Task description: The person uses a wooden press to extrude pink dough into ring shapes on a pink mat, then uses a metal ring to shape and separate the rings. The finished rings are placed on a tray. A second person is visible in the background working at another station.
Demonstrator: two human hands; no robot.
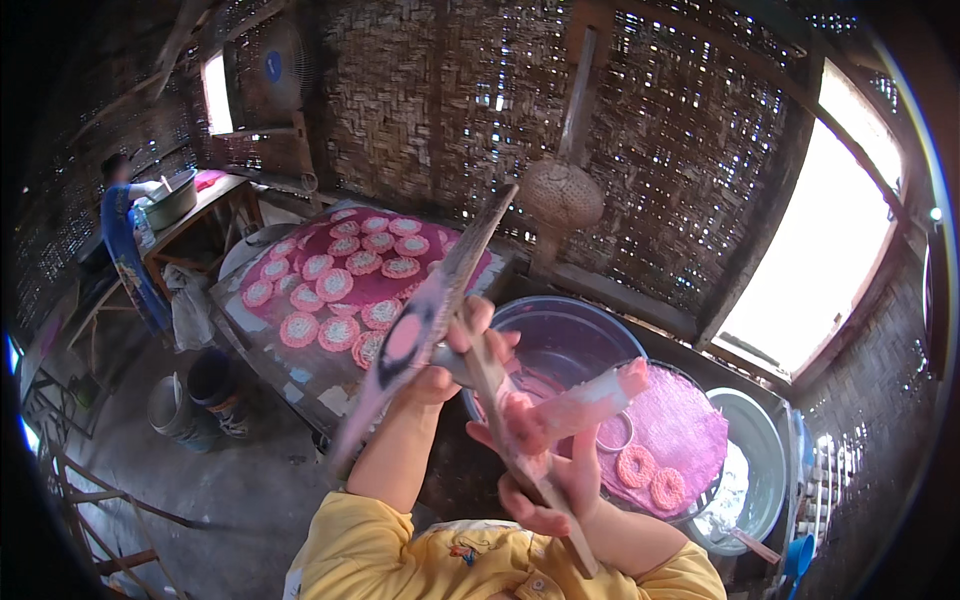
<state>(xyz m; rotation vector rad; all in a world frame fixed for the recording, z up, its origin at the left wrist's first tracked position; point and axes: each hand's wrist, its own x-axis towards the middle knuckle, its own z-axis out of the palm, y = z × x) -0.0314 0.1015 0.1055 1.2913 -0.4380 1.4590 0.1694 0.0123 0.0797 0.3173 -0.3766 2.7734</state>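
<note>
A wooden hand press with two long bars is held tilted in front of my chest. My left hand (pixel 457 352) grips it near the crossing of the upper bar (pixel 457 277) and the lower bar (pixel 491 382). Around the lower part of the lower bar, my right hand (pixel 559 476) has its fingers bent. Between that hand and the blue basin, a whitish cylindrical piece (pixel 585 409) coated with pink dough sticks out. To the right, a pink sheet (pixel 679 427) on a round rack bears two coiled pink dough rings (pixel 635 466) and a thin empty ring (pixel 615 433).
Pink-and-white dough rounds (pixel 334 285) cover a pink sheet on the table at left. A blue basin (pixel 555 307) and a pale green basin (pixel 772 465) with white contents stand at right. A person (pixel 124 217) stands by a pot far left. A strainer (pixel 561 191) hangs on the woven wall.
</note>
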